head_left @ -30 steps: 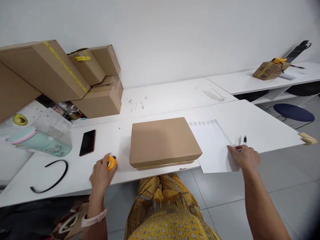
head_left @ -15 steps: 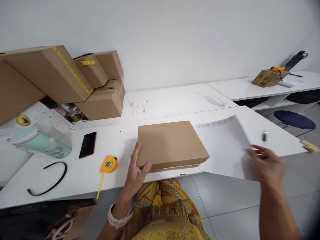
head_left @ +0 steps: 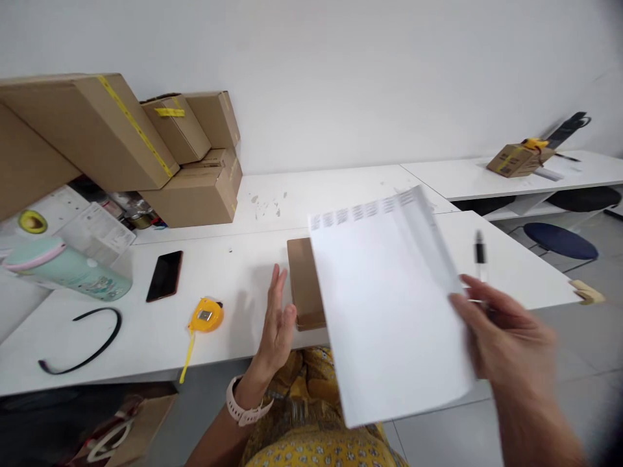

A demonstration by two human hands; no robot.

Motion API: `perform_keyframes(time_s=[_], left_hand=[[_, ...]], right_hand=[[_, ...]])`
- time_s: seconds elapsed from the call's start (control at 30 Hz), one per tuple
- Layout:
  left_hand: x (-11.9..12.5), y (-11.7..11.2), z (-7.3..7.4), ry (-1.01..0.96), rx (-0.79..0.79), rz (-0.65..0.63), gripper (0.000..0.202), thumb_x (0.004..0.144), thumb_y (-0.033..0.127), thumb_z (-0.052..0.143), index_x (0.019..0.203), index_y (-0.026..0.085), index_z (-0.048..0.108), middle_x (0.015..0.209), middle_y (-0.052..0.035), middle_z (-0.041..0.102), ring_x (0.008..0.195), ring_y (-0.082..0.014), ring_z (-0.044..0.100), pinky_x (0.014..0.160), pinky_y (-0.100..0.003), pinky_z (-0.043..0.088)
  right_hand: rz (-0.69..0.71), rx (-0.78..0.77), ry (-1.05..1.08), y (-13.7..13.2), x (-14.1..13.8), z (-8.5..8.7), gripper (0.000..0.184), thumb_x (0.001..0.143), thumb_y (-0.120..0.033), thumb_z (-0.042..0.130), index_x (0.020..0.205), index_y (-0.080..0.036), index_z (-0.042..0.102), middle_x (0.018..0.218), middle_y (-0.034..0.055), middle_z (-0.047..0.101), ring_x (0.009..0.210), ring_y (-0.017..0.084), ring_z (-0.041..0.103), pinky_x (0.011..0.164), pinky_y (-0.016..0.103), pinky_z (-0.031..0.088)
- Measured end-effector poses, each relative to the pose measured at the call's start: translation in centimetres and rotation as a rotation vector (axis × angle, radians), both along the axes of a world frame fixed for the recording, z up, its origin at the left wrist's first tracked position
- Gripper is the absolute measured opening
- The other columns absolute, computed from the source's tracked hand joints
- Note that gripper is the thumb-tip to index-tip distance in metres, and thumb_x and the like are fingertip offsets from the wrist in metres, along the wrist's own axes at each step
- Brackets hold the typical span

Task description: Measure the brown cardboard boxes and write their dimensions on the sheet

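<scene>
Fingers of the right hand (head_left: pixel 513 344) pinch the right edge of a white rectangular paper sheet (head_left: pixel 389 311) and a slim black-and-clear pen (head_left: pixel 480 253); the left hand (head_left: pixel 276 327), thumb parted from its fingers, stands beside a brown cardboard box (head_left: pixel 305 285), contact unclear. Raised, partly hiding the box, the sheet points its long axis away from the person, tilting left, printed end farthest.

On the surface (head_left: pixel 219 272), a box (head_left: pixel 302 280) is lying partly behind a paper sheet (head_left: pixel 389 311), right of a tape measure (head_left: pixel 207 315) and phone (head_left: pixel 164 277).
</scene>
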State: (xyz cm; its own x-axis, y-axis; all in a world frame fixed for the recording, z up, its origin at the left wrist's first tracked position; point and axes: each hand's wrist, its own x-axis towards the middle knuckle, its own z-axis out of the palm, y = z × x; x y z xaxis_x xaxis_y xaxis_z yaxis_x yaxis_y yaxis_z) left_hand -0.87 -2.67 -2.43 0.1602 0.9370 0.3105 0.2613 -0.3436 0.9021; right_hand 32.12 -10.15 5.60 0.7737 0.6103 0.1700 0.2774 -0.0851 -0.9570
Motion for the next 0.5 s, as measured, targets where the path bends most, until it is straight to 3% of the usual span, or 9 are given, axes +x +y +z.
perform_keyframes(time_s=[0.07,0.17,0.27,0.33,0.43,0.5], left_hand=[[-0.8,0.1,1.0,-0.049,0.084,0.073,0.055,0.107,0.051,0.03,0.16,0.041,0.02,0.172,0.0012,0.008,0.159,-0.0249,0.008,0.128,-0.052,0.015],[-2.1,1.0,3.6,0.033,0.273,0.085,0.057,0.106,0.05,0.036,0.16,0.038,0.023,0.171,-0.0006,0.015,0.158,-0.0257,0.013,0.128,-0.052,0.016],[-1.8,2.6,6.5,0.324,0.381,-0.135,0.061,0.104,0.051,0.045,0.159,0.032,0.028,0.169,-0.0057,0.025,0.157,-0.0261,0.018,0.127,-0.052,0.022],[-0.5,4.0,7.7,0.551,0.39,-0.332,0.071,0.1,0.059,0.049,0.159,0.025,0.028,0.169,-0.0112,0.024,0.158,-0.0274,0.013,0.127,-0.053,0.019],[2.3,5.7,7.8,0.802,0.344,-0.569,0.092,0.092,0.074,0.047,0.159,0.016,0.025,0.17,-0.0167,0.013,0.159,-0.03,0.003,0.128,-0.055,0.009],[4.0,6.4,7.3,0.886,0.325,-0.661,0.098,0.09,0.078,0.045,0.16,0.014,0.023,0.171,-0.0163,0.008,0.158,-0.03,-0.002,0.128,-0.053,0.005]], right_hand=[[0.096,0.018,0.075,2.4,-2.8,-2.1,0.047,0.067,-0.048,0.087,0.109,-0.029,0.079,0.09,0.0033,0.067,0.061,0.011,0.052,0.046,0.026,0.041],[0.177,0.009,0.149,3.4,-5.6,-4.1,0.046,0.065,-0.048,0.087,0.105,-0.027,0.081,0.084,0.0008,0.065,0.061,0.009,0.049,0.053,0.024,0.045],[0.187,-0.036,0.139,2.6,-6.6,-4.5,0.044,0.066,-0.048,0.086,0.104,-0.026,0.081,0.081,0.0006,0.063,0.06,0.008,0.046,0.055,0.024,0.044],[0.195,-0.056,0.098,1.9,-6.6,-4.6,0.042,0.069,-0.049,0.084,0.105,-0.026,0.081,0.082,0.0003,0.062,0.06,0.008,0.044,0.054,0.024,0.042],[0.264,-0.117,0.002,1.3,-5.8,-4.8,0.04,0.074,-0.05,0.08,0.107,-0.027,0.08,0.082,0.0001,0.062,0.059,0.009,0.045,0.054,0.024,0.041],[0.345,-0.167,-0.082,1.1,-4.9,-5.0,0.038,0.077,-0.05,0.078,0.107,-0.026,0.079,0.082,0.0005,0.064,0.061,0.011,0.05,0.056,0.025,0.043]])
